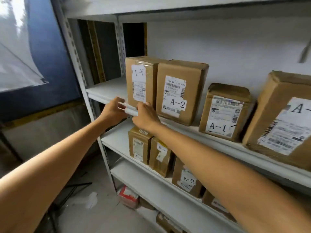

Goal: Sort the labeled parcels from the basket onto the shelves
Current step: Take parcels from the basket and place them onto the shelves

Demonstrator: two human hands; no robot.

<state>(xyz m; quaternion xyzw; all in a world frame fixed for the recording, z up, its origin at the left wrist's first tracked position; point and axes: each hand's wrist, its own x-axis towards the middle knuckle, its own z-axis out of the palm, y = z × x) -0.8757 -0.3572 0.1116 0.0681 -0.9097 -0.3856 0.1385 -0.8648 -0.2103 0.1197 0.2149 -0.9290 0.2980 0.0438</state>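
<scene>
The left box (139, 78) stands upright at centre frame on the upper shelf (107, 89), its white label reading A-1 upside down. It touches the A-2 box (180, 91) on its right.

Both hands meet at the shelf's front lip, just under the left box. The left hand (114, 111) sits at the box's lower left corner with its fingers curled. The right hand (145, 116) is at the box's lower front edge, knuckles up and fingers bent. A white strip (129, 110) shows between the two hands. I cannot tell whether it is the shelf lip or a separate piece, nor whether the fingers grip it or the box.

Right of the A-2 box, a little apart, stands a small A-1 box (225, 113). A big box (282, 118) leans at the right edge of the frame, its label cut off after "A-".

Under the right forearm, the middle shelf (116, 140) carries a row of smaller boxes. One (138, 145) stands left, one (159, 157) just beside it, and another (185, 179) marked A-2 further right.

At bottom centre a red and white pack (128, 196) lies under the lowest board. A dark wire frame (72, 190) sits on the floor at lower left. A blue panel (50, 56) and a clear plastic sheet (15, 47) fill the upper left.
</scene>
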